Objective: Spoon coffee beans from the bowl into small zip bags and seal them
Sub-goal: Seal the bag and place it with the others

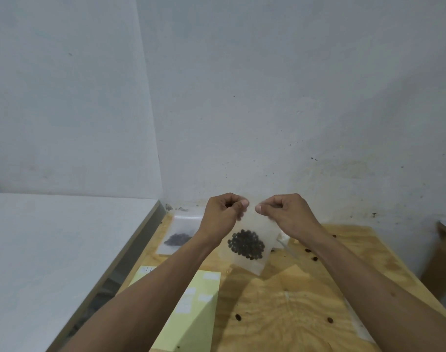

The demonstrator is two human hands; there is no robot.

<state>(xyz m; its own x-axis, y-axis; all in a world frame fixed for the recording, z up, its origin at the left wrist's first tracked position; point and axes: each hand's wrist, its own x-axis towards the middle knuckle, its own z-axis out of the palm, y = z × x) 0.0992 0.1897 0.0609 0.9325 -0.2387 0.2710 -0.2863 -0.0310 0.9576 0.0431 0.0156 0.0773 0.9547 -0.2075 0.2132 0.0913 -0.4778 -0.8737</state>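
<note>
A small clear zip bag (252, 224) hangs in the air above the wooden table (293, 301), with a dark clump of coffee beans (246, 244) in its lower part. My left hand (223, 215) pinches the bag's top edge on the left. My right hand (285, 214) pinches the same edge on the right, thumb and fingers curled. A second bag with beans (177, 237) lies flat at the table's far left. The bowl is not in view. A thin pale utensil (289, 248), maybe the spoon, lies behind the bag.
A pale yellow sheet with white labels (191, 308) lies on the table's left side. Loose beans (238, 317) are scattered over the wood. A white surface (51, 250) stands to the left, a wall close behind, and a wooden piece (443, 252) at the right.
</note>
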